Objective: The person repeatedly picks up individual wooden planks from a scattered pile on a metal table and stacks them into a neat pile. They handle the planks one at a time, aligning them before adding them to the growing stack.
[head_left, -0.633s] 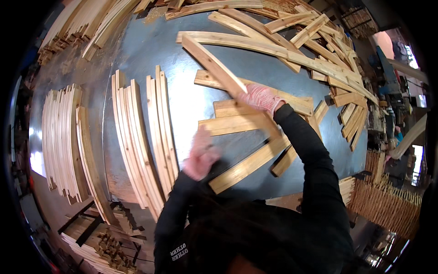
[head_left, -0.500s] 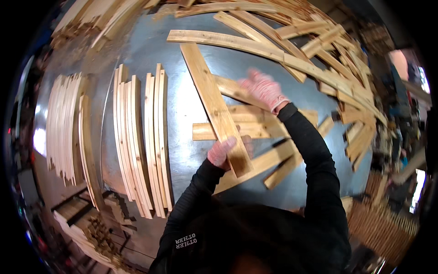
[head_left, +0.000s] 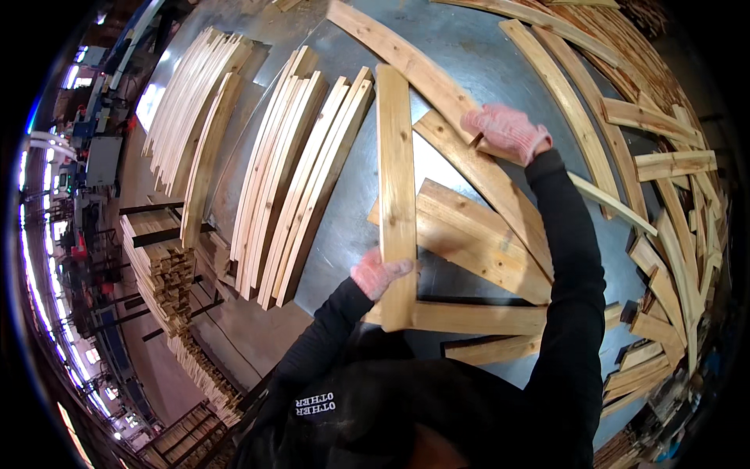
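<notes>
My left hand, in a pale pink knitted glove, grips the near end of a flat wooden board, thumb across its top face. That board points away from me, over other boards. My right hand, gloved alike, is closed on a long board that slants across the far side of the table; its fingertips are partly hidden. Between my hands, a knotty board lies slanted, with wide boards below it. Another board lies crosswise near my body.
Upright rows of narrow boards stand left on the metal table, with a larger row farther left. Loose boards are heaped at the right. Stacked timber sits on a rack beyond the table's left edge.
My view has swung, shifting the table in the picture. My right hand has gone from moving above the boards to the long far board. The left hand keeps its board.
</notes>
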Demonstrator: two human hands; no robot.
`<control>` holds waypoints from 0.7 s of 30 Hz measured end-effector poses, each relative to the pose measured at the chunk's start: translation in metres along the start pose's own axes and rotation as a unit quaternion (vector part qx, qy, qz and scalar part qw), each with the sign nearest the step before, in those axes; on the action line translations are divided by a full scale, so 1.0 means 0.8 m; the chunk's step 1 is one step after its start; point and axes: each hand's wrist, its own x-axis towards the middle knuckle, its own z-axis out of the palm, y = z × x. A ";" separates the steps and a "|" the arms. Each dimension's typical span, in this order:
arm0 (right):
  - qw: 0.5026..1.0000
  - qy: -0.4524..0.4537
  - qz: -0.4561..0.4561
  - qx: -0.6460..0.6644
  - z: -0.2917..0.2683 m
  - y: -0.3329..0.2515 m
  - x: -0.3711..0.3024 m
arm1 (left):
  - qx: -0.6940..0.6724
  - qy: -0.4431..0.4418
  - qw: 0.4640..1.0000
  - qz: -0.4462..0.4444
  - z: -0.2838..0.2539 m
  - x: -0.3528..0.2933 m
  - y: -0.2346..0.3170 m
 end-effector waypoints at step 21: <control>0.974 0.131 0.119 -0.142 0.096 0.021 -0.177 | 0.544 0.326 0.748 0.193 -0.105 -0.070 0.001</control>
